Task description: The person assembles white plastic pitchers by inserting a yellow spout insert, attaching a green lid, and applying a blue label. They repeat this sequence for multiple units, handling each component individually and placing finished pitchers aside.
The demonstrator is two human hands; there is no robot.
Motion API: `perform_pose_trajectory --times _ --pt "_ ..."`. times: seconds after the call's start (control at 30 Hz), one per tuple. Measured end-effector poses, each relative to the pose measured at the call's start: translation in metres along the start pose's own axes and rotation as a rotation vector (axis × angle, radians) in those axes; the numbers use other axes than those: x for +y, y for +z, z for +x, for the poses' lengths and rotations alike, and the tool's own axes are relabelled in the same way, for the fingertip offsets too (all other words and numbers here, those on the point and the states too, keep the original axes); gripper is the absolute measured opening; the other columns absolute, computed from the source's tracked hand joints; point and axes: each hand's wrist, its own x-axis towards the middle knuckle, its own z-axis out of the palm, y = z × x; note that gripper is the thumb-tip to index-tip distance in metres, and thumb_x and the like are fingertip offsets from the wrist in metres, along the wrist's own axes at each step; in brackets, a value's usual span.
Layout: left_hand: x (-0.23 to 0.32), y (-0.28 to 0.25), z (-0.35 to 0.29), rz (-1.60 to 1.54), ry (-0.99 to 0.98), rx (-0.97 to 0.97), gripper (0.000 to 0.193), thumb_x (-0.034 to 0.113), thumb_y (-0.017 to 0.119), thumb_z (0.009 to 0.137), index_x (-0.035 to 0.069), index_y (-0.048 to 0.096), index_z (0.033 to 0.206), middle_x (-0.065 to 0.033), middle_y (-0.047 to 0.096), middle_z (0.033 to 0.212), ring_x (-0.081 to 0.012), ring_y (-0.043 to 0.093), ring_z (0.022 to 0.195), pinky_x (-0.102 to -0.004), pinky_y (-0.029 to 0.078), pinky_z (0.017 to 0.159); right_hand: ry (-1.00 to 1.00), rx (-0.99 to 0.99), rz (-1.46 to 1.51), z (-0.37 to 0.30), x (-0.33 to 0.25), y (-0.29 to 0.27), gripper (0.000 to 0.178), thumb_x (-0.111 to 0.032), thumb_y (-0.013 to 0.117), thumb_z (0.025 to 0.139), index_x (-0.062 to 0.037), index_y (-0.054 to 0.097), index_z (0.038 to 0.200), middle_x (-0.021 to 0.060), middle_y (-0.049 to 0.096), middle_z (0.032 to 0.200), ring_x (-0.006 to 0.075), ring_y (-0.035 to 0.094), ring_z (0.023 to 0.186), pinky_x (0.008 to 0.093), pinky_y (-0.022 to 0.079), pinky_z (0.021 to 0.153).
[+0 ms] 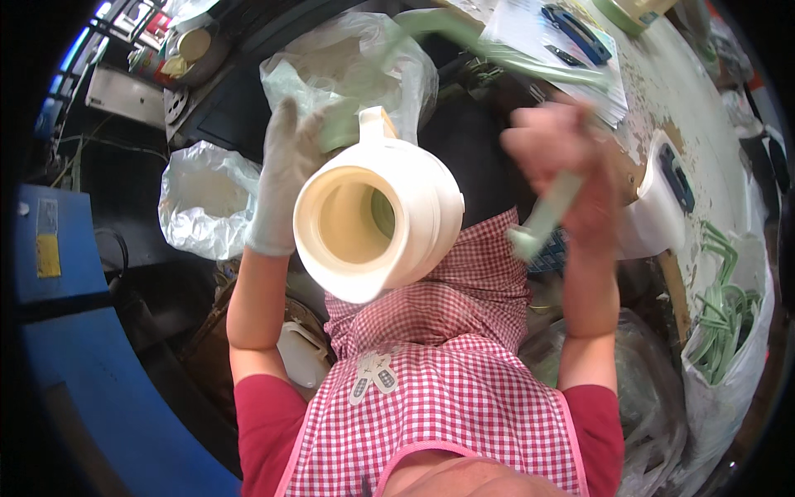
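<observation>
A cream plastic jug (431, 207) stands in front of my lap, its round mouth facing up and its spout toward me. Something greenish shows deep inside it. My left hand (283, 166), in a pale glove, is at the jug's left side with its fingers stretched out; whether the palm presses on it is hidden. Beside those fingers is a blurred pale green part. My right hand (567, 157), bare and smeared by motion, is closed around a pale green plastic strip (551, 211). A curved green band (497, 54) arches above, blurred; whether it joins the strip, I cannot tell.
Two plastic-lined containers, one clear-lined (414, 83) and one whitish (207, 199), stand ahead and left. The worn table (712, 157) on the right bears papers, a blue-handled tool (577, 33) and a white bin (654, 207). A sack of green handles (725, 331) stands right; a blue cabinet (124, 398) is left.
</observation>
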Motion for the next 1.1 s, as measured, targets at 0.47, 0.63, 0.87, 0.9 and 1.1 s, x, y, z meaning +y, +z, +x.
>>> perform_pose_trajectory --times 0.47,0.63,0.87,0.9,1.1 --pt "-0.047 -0.005 -0.044 -0.063 0.398 0.183 0.048 0.019 0.048 0.111 0.004 0.034 0.154 -0.0293 0.05 0.151 -0.0388 0.056 0.135 -0.0523 0.048 0.116 0.486 0.161 0.502 0.031 0.071 0.044 0.024 -0.017 0.05 0.108 -0.0001 0.062 0.119 -0.0072 0.033 0.053 0.0064 0.028 0.054 0.0243 0.029 0.057" --pt "-0.055 -0.001 -0.045 -0.29 0.456 0.039 0.039 0.024 0.047 0.111 0.002 0.051 0.144 -0.0241 0.057 0.146 -0.0345 0.058 0.134 -0.0505 0.044 0.119 0.291 0.113 0.226 0.029 0.063 0.049 0.023 -0.018 0.05 0.108 0.0011 0.061 0.116 -0.008 0.033 0.053 0.0048 0.028 0.054 0.0246 0.026 0.055" --pt "-0.039 -0.006 -0.03 -0.583 0.212 -0.201 0.05 0.037 0.045 0.112 -0.001 0.054 0.144 -0.0231 0.059 0.144 -0.0327 0.057 0.136 -0.0508 0.04 0.121 0.446 0.022 0.454 0.026 0.058 0.02 0.026 -0.015 0.049 0.107 0.0029 0.063 0.12 -0.0093 0.033 0.052 0.0039 0.03 0.054 0.0236 0.027 0.055" --pt "-0.045 -0.012 -0.022 -0.663 0.225 -0.317 0.048 0.036 0.046 0.112 -0.001 0.057 0.14 -0.0218 0.061 0.141 -0.0312 0.058 0.133 -0.0484 0.042 0.12 0.464 0.031 0.396 0.026 0.053 0.024 0.027 -0.015 0.048 0.108 0.0032 0.063 0.12 -0.0099 0.03 0.05 0.0042 0.028 0.053 0.0242 0.026 0.055" --pt "-0.048 -0.023 -0.024 -0.349 0.048 -0.077 0.033 0.023 0.056 0.106 -0.004 0.069 0.122 -0.0133 0.072 0.114 -0.0189 0.07 0.104 -0.033 0.055 0.101 0.485 0.163 0.26 0.025 0.057 0.05 0.028 -0.016 0.045 0.109 0.0033 0.059 0.124 -0.0106 0.028 0.051 0.0046 0.026 0.055 0.0249 0.026 0.057"
